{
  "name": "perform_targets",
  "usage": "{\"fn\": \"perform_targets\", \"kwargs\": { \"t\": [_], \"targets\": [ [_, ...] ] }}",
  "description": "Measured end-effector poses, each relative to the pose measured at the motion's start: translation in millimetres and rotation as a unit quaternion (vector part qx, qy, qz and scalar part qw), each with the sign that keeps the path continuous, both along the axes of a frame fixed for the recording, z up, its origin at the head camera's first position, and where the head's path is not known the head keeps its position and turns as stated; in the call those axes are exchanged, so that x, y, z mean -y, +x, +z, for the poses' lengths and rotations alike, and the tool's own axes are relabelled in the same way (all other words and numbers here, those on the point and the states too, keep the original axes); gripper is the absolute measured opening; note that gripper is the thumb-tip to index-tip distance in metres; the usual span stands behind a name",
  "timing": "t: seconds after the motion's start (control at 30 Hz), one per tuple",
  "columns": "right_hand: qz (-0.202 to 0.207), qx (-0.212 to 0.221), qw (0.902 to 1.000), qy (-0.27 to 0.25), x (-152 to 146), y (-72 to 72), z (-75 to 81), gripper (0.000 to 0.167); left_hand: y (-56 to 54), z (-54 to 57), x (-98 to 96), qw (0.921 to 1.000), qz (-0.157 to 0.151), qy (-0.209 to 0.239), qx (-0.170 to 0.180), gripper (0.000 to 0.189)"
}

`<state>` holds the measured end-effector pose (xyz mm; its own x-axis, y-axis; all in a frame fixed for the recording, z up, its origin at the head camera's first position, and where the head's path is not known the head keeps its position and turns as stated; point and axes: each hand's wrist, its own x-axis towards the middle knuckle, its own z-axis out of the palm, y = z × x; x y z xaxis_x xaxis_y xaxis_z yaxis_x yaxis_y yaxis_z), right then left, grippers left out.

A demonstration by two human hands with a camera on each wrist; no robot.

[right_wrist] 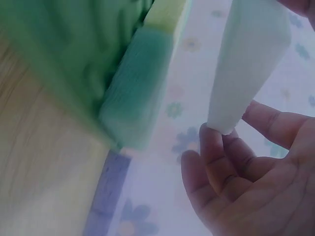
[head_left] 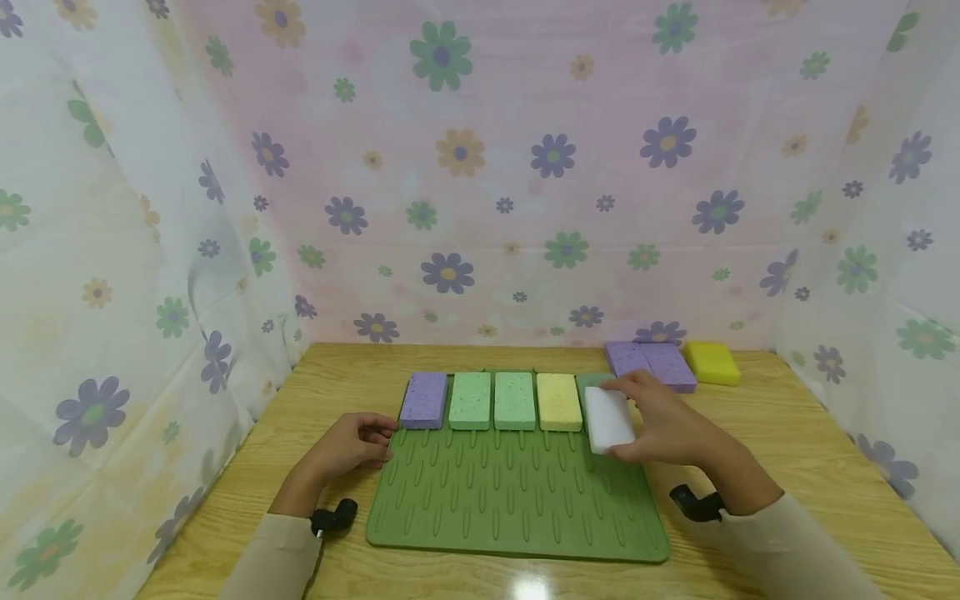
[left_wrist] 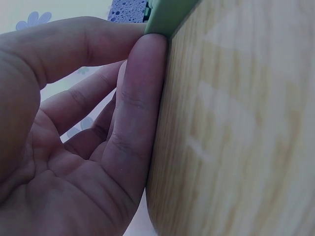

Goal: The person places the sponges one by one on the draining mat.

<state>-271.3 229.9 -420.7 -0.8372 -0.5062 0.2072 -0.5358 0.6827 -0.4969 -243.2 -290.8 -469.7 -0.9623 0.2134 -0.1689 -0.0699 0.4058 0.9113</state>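
My right hand (head_left: pixel 663 421) grips a white sponge (head_left: pixel 609 421) by its short ends, thumb below and fingers above. In the right wrist view the white sponge (right_wrist: pixel 246 64) is held tilted, apart from the mat. My left hand (head_left: pixel 352 450) pinches the left edge of a green ridged mat (head_left: pixel 510 500), its fingertips on the rim in the left wrist view. Along the mat's far edge stand a purple sponge (head_left: pixel 424 400), two light green sponges (head_left: pixel 470 400), a yellow sponge (head_left: pixel 559 402) and a teal sponge (right_wrist: pixel 140 83), mostly hidden behind the white one in the head view.
Two purple sponges (head_left: pixel 667 367) lie side by side behind my right hand, with a bright yellow sponge (head_left: pixel 712 363) to their right. The wooden table (head_left: pixel 795 467) ends against a flowered cloth (head_left: pixel 525 167) at the back and sides.
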Motion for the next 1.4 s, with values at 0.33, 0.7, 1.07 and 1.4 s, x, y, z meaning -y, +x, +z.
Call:
{"fn": "perform_targets", "kwargs": {
  "t": [0.33,0.7,1.07,1.4],
  "targets": [
    [0.041,0.031,0.9986,-0.011,36.2,-0.1,2.3,0.095,0.1,-1.8,0.4,1.0,-0.001,-0.002,-0.003,0.046],
    [0.052,0.013,0.9986,0.0,74.1,4.4,10.2,0.098,0.3,-1.7,0.8,0.9999,0.0,-0.009,-0.007,0.044],
    [0.062,0.0,0.998,0.005,105.3,5.9,5.2,0.109,0.0,-0.8,0.8,1.0,-0.001,-0.007,-0.004,0.046],
    [0.092,0.007,0.9957,0.008,140.0,8.7,5.0,0.1,0.4,0.9,-0.2,1.0,0.001,-0.004,-0.001,0.045]
  ]
}}
